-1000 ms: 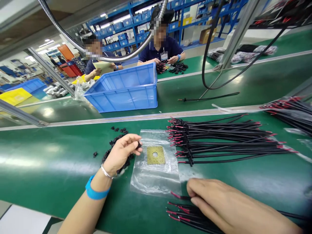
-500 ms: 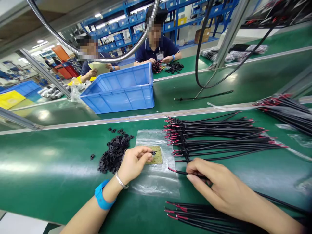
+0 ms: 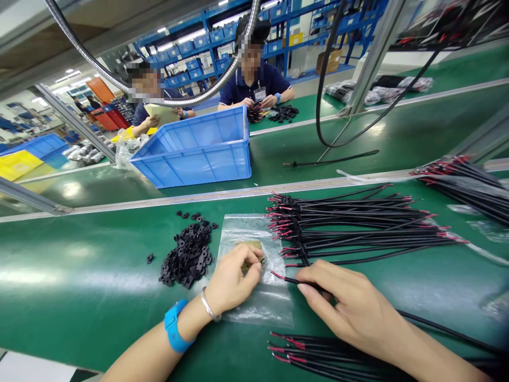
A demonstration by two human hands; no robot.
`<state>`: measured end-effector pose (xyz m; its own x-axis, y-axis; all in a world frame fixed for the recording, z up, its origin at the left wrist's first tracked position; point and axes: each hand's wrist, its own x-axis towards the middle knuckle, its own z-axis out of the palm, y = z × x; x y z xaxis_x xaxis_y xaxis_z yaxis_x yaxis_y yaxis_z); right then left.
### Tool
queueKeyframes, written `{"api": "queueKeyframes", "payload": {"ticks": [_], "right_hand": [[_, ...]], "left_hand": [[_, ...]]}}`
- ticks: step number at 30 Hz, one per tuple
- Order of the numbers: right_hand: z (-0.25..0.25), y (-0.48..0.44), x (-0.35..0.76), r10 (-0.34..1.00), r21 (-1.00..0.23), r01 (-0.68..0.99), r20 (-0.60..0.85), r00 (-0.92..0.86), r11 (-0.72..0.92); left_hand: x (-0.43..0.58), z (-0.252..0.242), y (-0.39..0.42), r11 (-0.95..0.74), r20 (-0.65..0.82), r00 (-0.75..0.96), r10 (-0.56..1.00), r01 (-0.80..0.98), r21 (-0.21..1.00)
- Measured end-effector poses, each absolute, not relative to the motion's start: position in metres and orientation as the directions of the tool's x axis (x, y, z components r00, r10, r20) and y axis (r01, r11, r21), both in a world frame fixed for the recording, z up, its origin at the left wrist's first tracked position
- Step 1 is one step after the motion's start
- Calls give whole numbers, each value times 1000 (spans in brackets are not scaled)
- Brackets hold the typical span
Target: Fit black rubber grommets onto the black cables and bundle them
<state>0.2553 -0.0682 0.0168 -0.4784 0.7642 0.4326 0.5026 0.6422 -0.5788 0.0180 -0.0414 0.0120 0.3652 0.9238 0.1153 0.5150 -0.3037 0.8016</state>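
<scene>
My left hand (image 3: 234, 278) is closed in a pinch over a plastic bag (image 3: 270, 302) and a small yellowish pad (image 3: 250, 246). Between its fingertips is a small black piece, mostly covered. Left of it lies a heap of small black plastic parts (image 3: 189, 252). My right hand (image 3: 342, 297) pinches a black cable (image 3: 292, 279) near its end, where a stripped red wire points toward my left hand. Beyond the right hand, a row of black cables (image 3: 358, 220) carries black parts near the left ends. More black cables (image 3: 314, 353) lie below the right hand.
A blue bin (image 3: 194, 164) stands behind the metal rail. Two people sit across the bench, one with a paper (image 3: 161, 114). Another cable bundle (image 3: 469, 183) lies at the right. A metal hose (image 3: 186, 101) and a black cord (image 3: 321, 95) hang down in front.
My left hand has moved right and slightly nearer, toward the cable end, with its small piece. My right hand has shifted slightly left with the cable.
</scene>
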Motion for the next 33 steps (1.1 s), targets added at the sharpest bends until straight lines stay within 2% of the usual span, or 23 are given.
{"api": "queueKeyframes", "payload": {"ticks": [1, 3, 5, 7, 18, 26, 33], "right_hand": [[15, -69, 254, 760, -574, 501, 439, -479, 648], [14, -69, 250, 755, -565, 502, 448, -480, 654], [13, -69, 248, 750, -564, 497, 455, -479, 660], [13, -69, 248, 752, -572, 491, 453, -479, 657], [13, -69, 251, 776, -606, 493, 407, -482, 624], [15, -72, 252, 747, -542, 514, 457, -483, 665], [17, -76, 250, 738, -541, 507, 421, -527, 671]], "left_hand": [[20, 13, -44, -144, 25, 305, 952, 375, 916], [23, 15, -49, 106, -134, 259, 957, 118, 987], [26, 18, -53, 204, -192, 253, 948, -23, 979], [28, 20, -55, 220, -193, 253, 948, -83, 972], [21, 17, -55, 307, -201, 351, 915, -280, 910], [25, 16, -57, 310, -218, 337, 916, -248, 918], [27, 17, -64, 278, -203, 338, 919, -189, 942]]}}
